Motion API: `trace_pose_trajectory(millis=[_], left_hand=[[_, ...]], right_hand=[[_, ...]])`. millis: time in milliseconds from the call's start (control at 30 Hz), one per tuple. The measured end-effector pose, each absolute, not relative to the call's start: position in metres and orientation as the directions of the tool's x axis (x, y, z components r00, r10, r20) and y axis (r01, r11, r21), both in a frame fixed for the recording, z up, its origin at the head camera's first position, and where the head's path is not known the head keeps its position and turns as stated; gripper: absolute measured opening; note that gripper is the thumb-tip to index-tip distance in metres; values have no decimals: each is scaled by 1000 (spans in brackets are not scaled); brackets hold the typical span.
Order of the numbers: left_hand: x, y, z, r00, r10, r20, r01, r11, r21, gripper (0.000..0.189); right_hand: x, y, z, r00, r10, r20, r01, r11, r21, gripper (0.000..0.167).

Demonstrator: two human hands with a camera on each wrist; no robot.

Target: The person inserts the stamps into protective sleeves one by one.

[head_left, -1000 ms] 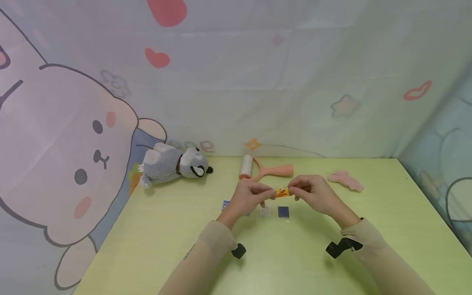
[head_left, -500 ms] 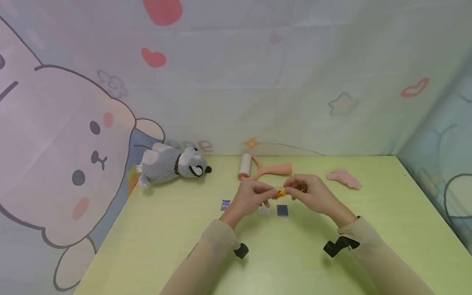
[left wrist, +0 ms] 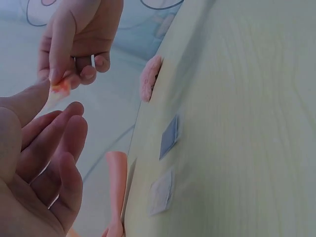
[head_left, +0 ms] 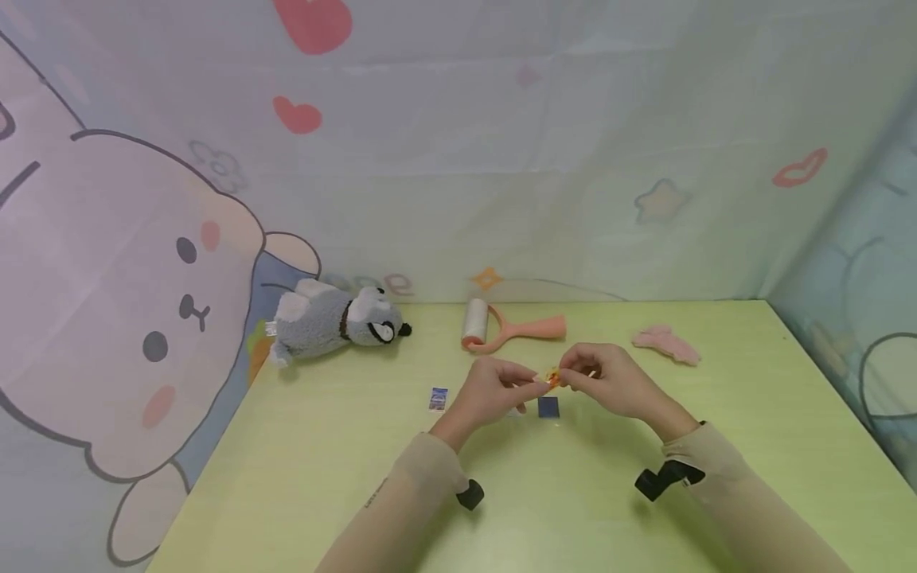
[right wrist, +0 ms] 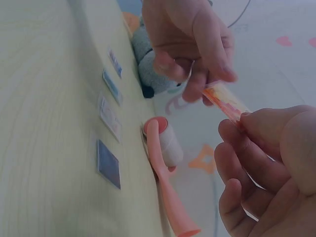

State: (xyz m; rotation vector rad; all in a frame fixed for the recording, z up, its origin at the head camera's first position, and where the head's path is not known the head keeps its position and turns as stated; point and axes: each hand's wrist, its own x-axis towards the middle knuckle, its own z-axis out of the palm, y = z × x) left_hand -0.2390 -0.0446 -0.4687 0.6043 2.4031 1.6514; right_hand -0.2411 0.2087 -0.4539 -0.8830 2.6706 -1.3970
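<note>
Above the table, my right hand (head_left: 609,382) pinches a small flat yellow-orange packet (right wrist: 224,101) between thumb and fingers. It has a clear edge and a printed face. My left hand (head_left: 490,395) is at the packet's other end; its thumb tip overlaps the packet, and the fingers are spread apart from the thumb in the left wrist view. Below the hands lie a dark blue square (head_left: 548,407) in a clear sleeve and a whitish square (left wrist: 161,192). A blue printed card (head_left: 438,399) lies left of them, and a bluish flat piece (right wrist: 112,86) shows in the right wrist view.
Behind the hands lies a lint roller (head_left: 526,328) with an orange handle. At the back left a grey plush dog (head_left: 322,318) rests on its side. A pink fluffy piece (head_left: 666,344) is at the back right of the yellow-green table (head_left: 301,461), before a printed cloth backdrop.
The packet, earlier stretched level between both hands, has turned to a slant. The left fingers have spread from the thumb, and the left hand has shifted slightly right.
</note>
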Motion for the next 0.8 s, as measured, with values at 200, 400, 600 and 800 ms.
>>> trace_pose_trajectory(millis=[200,400,600,800], left_hand=[[-239,-61,-469,-911,405,84,241,355,903,17],[-244,-88,-468,-902,421,95,276,392,877,22],[-250,-114,-465,-909,404,105,296,449,843,21],[-252,-137,-466,-923,377,82,274,492,827,24]], right_hand=[[-251,232,-465,-848,-505,162,-446,513,-734,7],[-262,251,-484,-843,-537,33,-395,577,-715,6],[-269,251,-502,-826,-563,26,-455,638,-621,11],[-268,243,-505,-826,-561,55,-497,679,-541,17]])
